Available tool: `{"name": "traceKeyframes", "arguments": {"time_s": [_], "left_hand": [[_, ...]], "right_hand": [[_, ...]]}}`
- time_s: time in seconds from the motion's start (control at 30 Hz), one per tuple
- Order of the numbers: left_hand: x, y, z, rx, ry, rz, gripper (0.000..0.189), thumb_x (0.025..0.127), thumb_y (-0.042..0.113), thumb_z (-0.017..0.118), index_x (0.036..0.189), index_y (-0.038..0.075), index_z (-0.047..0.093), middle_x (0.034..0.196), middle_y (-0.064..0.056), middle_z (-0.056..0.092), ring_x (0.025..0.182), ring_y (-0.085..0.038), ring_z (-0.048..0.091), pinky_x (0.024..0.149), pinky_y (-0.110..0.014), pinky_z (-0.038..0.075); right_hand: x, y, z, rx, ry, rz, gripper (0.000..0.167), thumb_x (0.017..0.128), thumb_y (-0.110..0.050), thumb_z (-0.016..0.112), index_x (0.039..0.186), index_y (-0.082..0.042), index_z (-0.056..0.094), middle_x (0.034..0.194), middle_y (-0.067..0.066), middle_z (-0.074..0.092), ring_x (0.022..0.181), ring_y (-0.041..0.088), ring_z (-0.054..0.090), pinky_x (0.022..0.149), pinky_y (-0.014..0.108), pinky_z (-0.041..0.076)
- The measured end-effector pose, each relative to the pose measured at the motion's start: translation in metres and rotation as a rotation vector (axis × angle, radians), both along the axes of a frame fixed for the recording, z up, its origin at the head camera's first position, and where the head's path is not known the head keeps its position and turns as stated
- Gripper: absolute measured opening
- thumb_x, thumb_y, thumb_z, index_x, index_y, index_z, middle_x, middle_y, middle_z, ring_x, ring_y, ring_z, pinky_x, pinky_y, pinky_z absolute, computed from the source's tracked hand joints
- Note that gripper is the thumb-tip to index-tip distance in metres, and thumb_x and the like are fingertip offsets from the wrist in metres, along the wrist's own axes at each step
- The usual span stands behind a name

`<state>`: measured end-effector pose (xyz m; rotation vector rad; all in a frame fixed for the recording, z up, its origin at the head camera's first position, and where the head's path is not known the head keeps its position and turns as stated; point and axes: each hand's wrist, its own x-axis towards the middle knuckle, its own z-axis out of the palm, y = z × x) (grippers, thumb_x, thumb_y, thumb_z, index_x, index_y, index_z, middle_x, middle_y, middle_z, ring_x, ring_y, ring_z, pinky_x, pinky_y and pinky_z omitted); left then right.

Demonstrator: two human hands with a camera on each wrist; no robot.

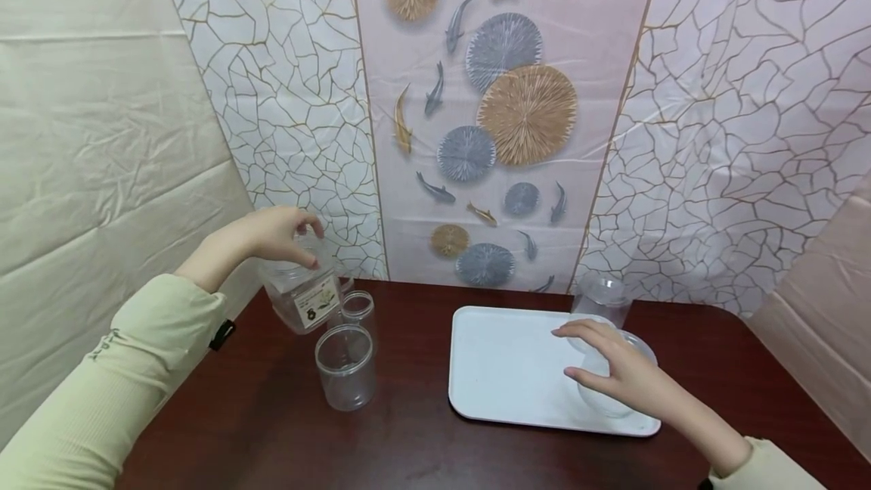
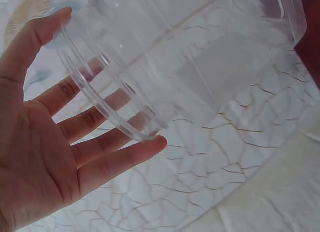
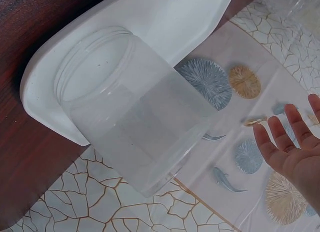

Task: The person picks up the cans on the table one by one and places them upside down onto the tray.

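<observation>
My left hand (image 1: 279,235) holds a clear plastic jar (image 1: 289,307) by its rim, thumb and fingers spread around the mouth. The jar leans at the back left and bears a printed label (image 1: 317,304). In the left wrist view its ridged neck (image 2: 95,89) lies between thumb and fingers. My right hand (image 1: 629,373), fingers parted, is over the right side of a white tray (image 1: 506,361) and grips nothing. Partly behind it is a clear container (image 1: 605,405). The right wrist view shows a clear jar (image 3: 145,111) with its threaded end at the tray.
A clear round jar (image 1: 345,373) stands on the dark red table, left of the tray, with a narrower clear jar (image 1: 361,310) behind it. Another clear container (image 1: 604,295) is at the tray's back right. Patterned cloth (image 1: 476,195) hangs behind the table.
</observation>
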<state>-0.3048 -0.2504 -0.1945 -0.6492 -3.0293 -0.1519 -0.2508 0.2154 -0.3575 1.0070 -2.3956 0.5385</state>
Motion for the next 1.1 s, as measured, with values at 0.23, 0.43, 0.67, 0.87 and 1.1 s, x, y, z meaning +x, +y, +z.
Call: {"name": "traceKeyframes", "arguments": {"time_s": [0.23,0.43,0.67,0.87,1.1], "left_hand": [[0.002,0.021,0.019,0.022,0.009,-0.048,0.044,0.074,0.031,0.073,0.109,0.009,0.062,0.113,-0.021,0.061,0.105,-0.036,0.057,0.085,-0.050,0.046],[0.002,0.037,0.031,0.030,0.043,-0.052,0.042,0.074,0.030,0.073,0.110,0.010,0.062,0.114,-0.019,0.061,0.105,-0.034,0.058,0.085,-0.049,0.046],[0.002,0.054,0.033,0.050,0.085,-0.075,0.042,0.076,0.038,0.071,0.109,0.013,0.062,0.111,-0.016,0.062,0.104,-0.030,0.058,0.085,-0.047,0.046],[0.001,0.067,0.028,0.095,0.102,-0.097,0.045,0.077,0.039,0.071,0.111,0.012,0.062,0.112,-0.016,0.063,0.106,-0.031,0.059,0.089,-0.047,0.046],[0.002,0.075,0.022,0.193,0.121,-0.067,0.048,0.076,0.042,0.072,0.114,0.016,0.061,0.115,-0.011,0.062,0.101,-0.027,0.059,0.087,-0.043,0.047]], "right_hand": [[-0.002,0.002,0.005,-0.006,0.033,-0.012,0.050,0.072,-0.014,0.080,0.118,-0.018,0.060,0.117,-0.004,0.060,0.107,0.012,0.055,0.088,0.020,0.043],[-0.003,0.005,0.016,-0.033,0.022,-0.004,0.049,0.073,-0.010,0.078,0.119,-0.016,0.060,0.116,-0.002,0.061,0.108,0.012,0.051,0.090,0.027,0.038],[-0.006,0.009,0.029,-0.049,-0.049,-0.050,0.044,0.078,-0.010,0.075,0.119,-0.012,0.059,0.119,0.001,0.059,0.112,0.020,0.049,0.089,0.042,0.039],[-0.008,0.005,0.034,-0.071,-0.048,-0.084,0.041,0.081,-0.011,0.073,0.119,-0.008,0.058,0.117,0.007,0.061,0.111,0.028,0.052,0.088,0.049,0.042],[-0.008,0.001,0.037,-0.121,-0.025,-0.163,0.039,0.082,-0.011,0.071,0.119,-0.008,0.059,0.115,0.008,0.062,0.105,0.026,0.057,0.076,0.044,0.049]]}}
